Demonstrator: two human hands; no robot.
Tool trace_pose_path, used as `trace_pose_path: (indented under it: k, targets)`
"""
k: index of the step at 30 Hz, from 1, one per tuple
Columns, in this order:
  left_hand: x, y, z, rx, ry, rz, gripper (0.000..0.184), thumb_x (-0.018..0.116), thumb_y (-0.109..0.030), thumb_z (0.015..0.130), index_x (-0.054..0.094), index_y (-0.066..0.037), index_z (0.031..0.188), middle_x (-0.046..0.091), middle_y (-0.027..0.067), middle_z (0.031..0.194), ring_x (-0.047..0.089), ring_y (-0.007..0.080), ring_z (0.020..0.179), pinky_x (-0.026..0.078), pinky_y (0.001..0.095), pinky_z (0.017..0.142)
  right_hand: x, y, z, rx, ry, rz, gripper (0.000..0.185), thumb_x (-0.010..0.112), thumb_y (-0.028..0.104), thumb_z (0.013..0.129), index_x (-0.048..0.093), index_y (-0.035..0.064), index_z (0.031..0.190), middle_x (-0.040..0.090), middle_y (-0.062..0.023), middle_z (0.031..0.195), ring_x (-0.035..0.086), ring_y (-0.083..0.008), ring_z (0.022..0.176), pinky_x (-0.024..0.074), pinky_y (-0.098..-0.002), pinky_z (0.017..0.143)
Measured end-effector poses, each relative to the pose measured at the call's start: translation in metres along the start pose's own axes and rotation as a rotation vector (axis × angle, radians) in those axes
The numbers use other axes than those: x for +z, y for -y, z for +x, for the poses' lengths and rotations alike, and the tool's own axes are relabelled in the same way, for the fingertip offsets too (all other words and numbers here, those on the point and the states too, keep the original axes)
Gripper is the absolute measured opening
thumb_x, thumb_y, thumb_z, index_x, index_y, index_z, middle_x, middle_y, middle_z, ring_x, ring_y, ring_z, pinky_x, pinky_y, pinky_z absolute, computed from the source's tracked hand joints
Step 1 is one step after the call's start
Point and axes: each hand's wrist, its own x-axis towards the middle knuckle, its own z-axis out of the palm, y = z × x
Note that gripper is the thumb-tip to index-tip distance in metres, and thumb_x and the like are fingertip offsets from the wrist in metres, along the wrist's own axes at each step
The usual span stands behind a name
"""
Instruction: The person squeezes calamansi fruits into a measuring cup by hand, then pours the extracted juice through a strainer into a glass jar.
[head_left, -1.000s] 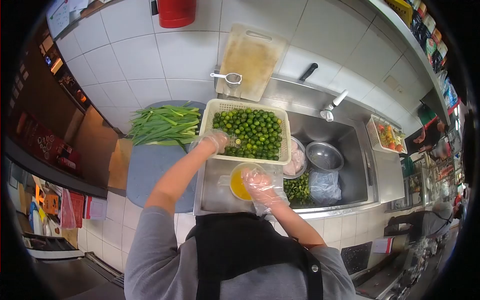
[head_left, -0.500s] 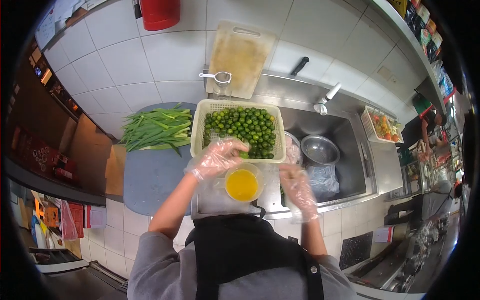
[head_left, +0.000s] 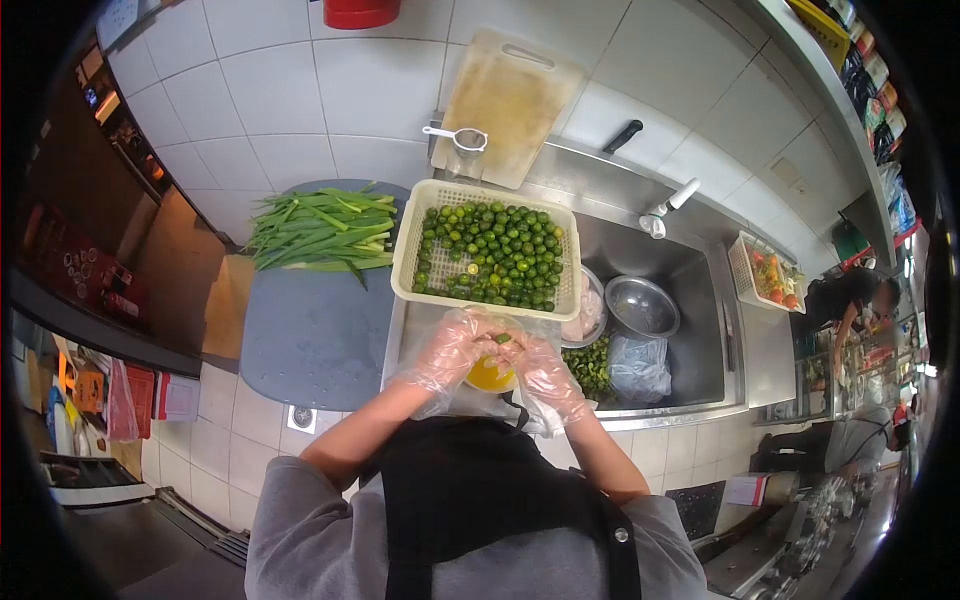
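Observation:
Both my hands wear clear plastic gloves and meet just in front of the basket. Between their fingertips is a small green lime (head_left: 502, 339), partly covered by the fingers. My left hand (head_left: 458, 348) is closed on it from the left, and my right hand (head_left: 543, 368) closes around it from the other side. Right below them stands a cup of yellow juice (head_left: 491, 376), its rim mostly hidden by the gloves. The cream plastic basket (head_left: 403, 265) holds many small green limes (head_left: 500, 240).
Spring onions (head_left: 325, 228) lie on a round grey surface (head_left: 315, 330) at left. In the sink (head_left: 700, 300) are metal bowls (head_left: 642, 306), a plastic bag (head_left: 640, 370) and green pieces (head_left: 588, 368). A strainer (head_left: 469, 140) and cutting board (head_left: 505, 105) stand behind. Another person (head_left: 845, 305) is far right.
My right hand has come left from beside the sink to meet my left hand over the cup. The lime now sits between both hands. The view has shifted slightly.

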Motion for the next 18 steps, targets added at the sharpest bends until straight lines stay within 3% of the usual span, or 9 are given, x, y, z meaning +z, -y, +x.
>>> trace_pose_path:
  k: [2, 3, 5, 8, 9, 11, 12, 14, 18]
  targets:
    - [0.009, 0.011, -0.002, 0.053, -0.047, 0.025, 0.026, 0.07, -0.008, 0.082, 0.07, -0.005, 0.108, 0.068, 0.0111, 0.101, 0.066, 0.027, 0.091, 0.052, 0.036, 0.083, 0.0, -0.014, 0.004, -0.106, -0.047, -0.051, 0.032, 0.055, 0.02, 0.1, 0.06, -0.0017, 0.123, 0.068, -0.0045, 0.093, 0.061, -0.0113, 0.081, 0.05, -0.0289, 0.076]
    - [0.013, 0.017, -0.003, 0.149, -0.115, 0.186, 0.023, 0.067, -0.007, 0.083, 0.069, -0.006, 0.106, 0.068, 0.0129, 0.098, 0.066, 0.0308, 0.088, 0.053, 0.0382, 0.079, -0.001, -0.019, 0.005, -0.101, -0.046, -0.051, 0.032, 0.055, 0.02, 0.1, 0.06, -0.0017, 0.123, 0.068, -0.0045, 0.093, 0.061, -0.0113, 0.081, 0.05, -0.0289, 0.076]
    - [0.02, 0.026, -0.003, 0.244, -0.184, 0.348, 0.02, 0.064, -0.006, 0.084, 0.069, -0.007, 0.103, 0.067, 0.0147, 0.096, 0.065, 0.0346, 0.084, 0.053, 0.0404, 0.075, -0.003, -0.032, 0.01, -0.247, -0.161, -0.719, 0.021, 0.053, 0.008, 0.094, 0.063, 0.0009, 0.111, 0.068, -0.0179, 0.096, 0.065, -0.0306, 0.085, 0.0518, -0.0373, 0.076]
    - [0.027, 0.034, -0.003, 0.054, -0.103, 0.532, 0.01, 0.054, -0.007, 0.085, 0.063, -0.005, 0.089, 0.063, 0.0207, 0.087, 0.061, 0.0399, 0.085, 0.048, 0.0449, 0.07, -0.007, -0.068, 0.021, -0.229, -0.183, -0.5, 0.013, 0.053, 0.004, 0.089, 0.064, 0.0014, 0.097, 0.066, -0.0223, 0.092, 0.064, -0.0379, 0.084, 0.0514, -0.0419, 0.071]
    - [0.027, 0.036, -0.002, 0.052, -0.092, 0.503, 0.009, 0.053, -0.009, 0.086, 0.061, -0.005, 0.086, 0.062, 0.0217, 0.086, 0.06, 0.0409, 0.085, 0.047, 0.0467, 0.069, -0.009, -0.073, 0.023, -0.228, -0.182, -0.499, 0.013, 0.053, 0.004, 0.089, 0.064, 0.0014, 0.097, 0.066, -0.0223, 0.092, 0.064, -0.0379, 0.084, 0.0514, -0.0419, 0.071]
    - [0.026, 0.039, 0.001, 0.054, -0.078, 0.475, 0.009, 0.052, -0.011, 0.086, 0.058, -0.004, 0.084, 0.061, 0.0226, 0.084, 0.059, 0.042, 0.084, 0.047, 0.0486, 0.069, -0.016, -0.08, 0.025, -0.307, -0.091, -0.797, 0.017, 0.053, 0.009, 0.092, 0.062, -0.0014, 0.102, 0.066, -0.0243, 0.092, 0.064, -0.041, 0.087, 0.0509, -0.0428, 0.079]
    - [0.024, 0.04, 0.003, 0.096, -0.056, 0.508, 0.008, 0.052, -0.011, 0.087, 0.059, -0.006, 0.089, 0.062, 0.0212, 0.085, 0.059, 0.043, 0.082, 0.046, 0.0489, 0.067, -0.014, -0.073, 0.024, -0.305, -0.094, -0.797, 0.017, 0.053, 0.009, 0.092, 0.062, -0.0014, 0.102, 0.066, -0.0243, 0.092, 0.064, -0.041, 0.087, 0.0509, -0.0428, 0.079]
    - [0.024, 0.042, 0.004, 0.137, -0.032, 0.542, 0.009, 0.053, -0.01, 0.088, 0.059, -0.008, 0.095, 0.063, 0.0198, 0.086, 0.059, 0.044, 0.08, 0.046, 0.0492, 0.065, -0.006, -0.053, 0.02, -0.5, -0.132, -1.114, 0.014, 0.052, 0.005, 0.087, 0.059, 0.0005, 0.098, 0.063, -0.0211, 0.089, 0.061, -0.0395, 0.087, 0.048, -0.0463, 0.08]
    - [0.027, 0.052, 0.002, 0.172, -0.082, 0.436, 0.009, 0.051, -0.008, 0.084, 0.057, -0.004, 0.089, 0.06, 0.0234, 0.084, 0.056, 0.0455, 0.083, 0.044, 0.0517, 0.069, -0.008, -0.071, 0.023, -0.536, -0.159, -1.245, 0.012, 0.051, 0.003, 0.084, 0.057, 0.0026, 0.095, 0.06, -0.0193, 0.087, 0.058, -0.0378, 0.086, 0.0451, -0.0484, 0.078]
